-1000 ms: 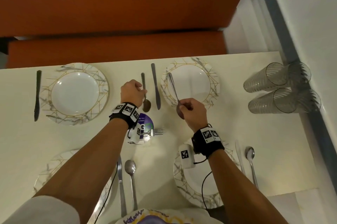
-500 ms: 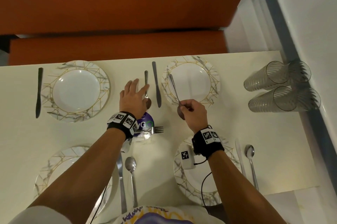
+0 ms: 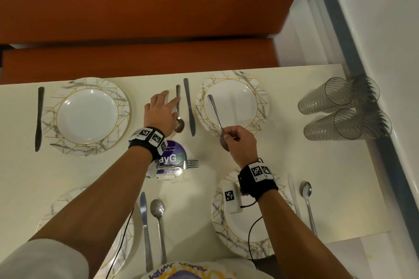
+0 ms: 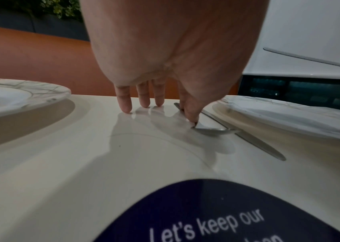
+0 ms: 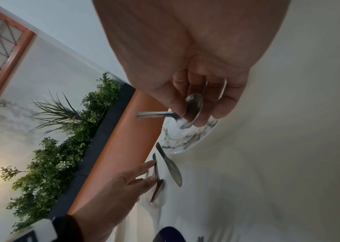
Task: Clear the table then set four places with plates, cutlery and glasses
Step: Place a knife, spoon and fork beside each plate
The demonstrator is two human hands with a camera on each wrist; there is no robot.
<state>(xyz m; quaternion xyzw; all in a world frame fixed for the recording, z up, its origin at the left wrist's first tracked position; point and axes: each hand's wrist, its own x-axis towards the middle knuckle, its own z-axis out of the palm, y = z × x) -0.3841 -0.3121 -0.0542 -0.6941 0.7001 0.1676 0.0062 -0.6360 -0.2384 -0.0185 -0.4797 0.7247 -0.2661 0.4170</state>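
Observation:
Four marbled plates are laid out; the far left plate (image 3: 123, 106) and far right plate (image 3: 261, 106) flank a spoon (image 3: 179, 117) and a knife (image 3: 189, 106) lying on the white table (image 3: 294, 165). My left hand (image 3: 169, 99) is flat with straight fingers, and thumb and forefinger touch that spoon's handle (image 4: 212, 131). My right hand (image 3: 233, 136) pinches a second spoon (image 3: 214, 108) by its bowl, with the handle pointing out over the far right plate. In the right wrist view thumb and fingers wrap the bowl of the held spoon (image 5: 154, 114).
Two stacks of clear glasses (image 3: 340, 97) (image 3: 347, 124) lie on their sides at the right wall. A fork (image 3: 189, 163) rests on a purple sticker (image 3: 175, 152). A dark knife (image 3: 39, 119) lies at the far left. Near plates (image 3: 224, 233) (image 3: 48, 208) have knives and spoons beside them.
My left hand went from curled round the spoon to flat with fingers stretched out, reaching farther. That spoon now lies on the table, a little farther away. The right hand stayed put.

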